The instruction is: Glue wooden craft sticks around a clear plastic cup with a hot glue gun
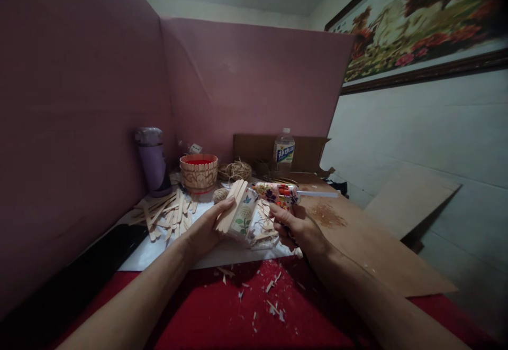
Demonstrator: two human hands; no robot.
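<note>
My left hand (pixel 206 228) grips a small bundle of wooden craft sticks (pixel 232 204), fanned slightly and tilted up over the white sheet (pixel 159 252) on the counter (pixel 222 313); just beside them sits what looks like a flower-printed cup (pixel 245 220), dim here. My right hand (pixel 296 226) is closed around a floral glue gun (pixel 278 192), glue stick (pixel 317 194) jutting rightward. Behind: loose sticks (pixel 166 212), a stick-clad pot (pixel 198 172), twine (pixel 236 170), a water bottle (pixel 283 152).
</note>
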